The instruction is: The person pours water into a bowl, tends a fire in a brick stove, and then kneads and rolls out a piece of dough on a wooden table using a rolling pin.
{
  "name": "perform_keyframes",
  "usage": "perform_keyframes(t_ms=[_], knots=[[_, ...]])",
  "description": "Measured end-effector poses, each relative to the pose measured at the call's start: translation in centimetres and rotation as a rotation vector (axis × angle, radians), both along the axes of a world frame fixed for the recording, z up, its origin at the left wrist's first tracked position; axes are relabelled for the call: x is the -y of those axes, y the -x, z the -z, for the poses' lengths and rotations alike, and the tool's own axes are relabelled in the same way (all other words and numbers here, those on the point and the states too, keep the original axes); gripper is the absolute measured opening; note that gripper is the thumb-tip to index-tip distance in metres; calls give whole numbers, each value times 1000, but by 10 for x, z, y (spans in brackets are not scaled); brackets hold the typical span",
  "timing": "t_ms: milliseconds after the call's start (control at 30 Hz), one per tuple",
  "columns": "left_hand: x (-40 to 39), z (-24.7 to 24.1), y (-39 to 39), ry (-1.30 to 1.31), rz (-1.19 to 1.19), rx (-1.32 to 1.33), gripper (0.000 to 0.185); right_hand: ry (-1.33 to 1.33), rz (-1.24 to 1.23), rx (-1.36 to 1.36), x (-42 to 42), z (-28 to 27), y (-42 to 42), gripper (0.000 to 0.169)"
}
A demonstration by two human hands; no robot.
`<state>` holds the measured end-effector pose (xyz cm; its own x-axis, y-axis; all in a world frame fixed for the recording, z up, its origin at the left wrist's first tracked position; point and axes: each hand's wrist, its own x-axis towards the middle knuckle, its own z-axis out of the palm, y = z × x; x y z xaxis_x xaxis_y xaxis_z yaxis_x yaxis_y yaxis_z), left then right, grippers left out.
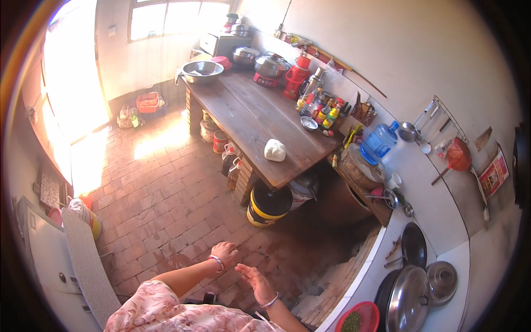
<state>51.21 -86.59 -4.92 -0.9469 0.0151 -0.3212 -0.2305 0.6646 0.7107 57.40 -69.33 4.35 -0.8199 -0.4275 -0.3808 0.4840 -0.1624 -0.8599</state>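
Observation:
My left hand (pixel 224 253), back up and fingers loosely bent, hangs over the brick floor. Just beside it, my right hand (pixel 257 284) is raised with its fingers spread and nothing in them. Each wrist wears a bracelet. Ahead of both hands, a lump of white dough (pixel 274 150) rests near the close end of the wooden table (pixel 253 112). Below that end stands a black and yellow bucket (pixel 269 205). To my right, a red bowl (pixel 357 318) of chopped greens sits on the white-tiled counter beside a large metal lid (pixel 408 299).
A steel basin (pixel 202 72), pots, a red thermos (pixel 295 79) and several seasoning bottles (pixel 327 116) stand on the table. A blue water jug (pixel 378 143) and a wooden chopping block (pixel 361 166) are at the right. A narrow grey ledge (pixel 85 257) borders the left side.

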Motion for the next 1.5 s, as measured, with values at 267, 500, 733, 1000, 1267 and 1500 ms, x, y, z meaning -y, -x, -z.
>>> perform_keyframes(t_ms=[267, 500, 733, 1000, 1267, 1500], knots=[[47, 23, 133, 84, 29, -163, 50, -293, 586, 11, -39, 61, 218, 47], [48, 9, 347, 88, 30, -303, 48, -765, 464, -655, 23, 93, 492, 45], [-20, 21, 555, -120, -175, -419, 44, -1466, 333, -1000, 58, 133, 651, 32], [-34, 19, 615, -68, -144, -325, 34, -1467, 230, -768, 52, 143, 686, 13], [-36, 8, 679, 36, -91, -159, 36, -1328, 275, -441, 51, 130, 756, 23], [-12, 19, 673, 61, 12, -128, 25, -1024, 241, -605, 46, 71, 698, 30]])
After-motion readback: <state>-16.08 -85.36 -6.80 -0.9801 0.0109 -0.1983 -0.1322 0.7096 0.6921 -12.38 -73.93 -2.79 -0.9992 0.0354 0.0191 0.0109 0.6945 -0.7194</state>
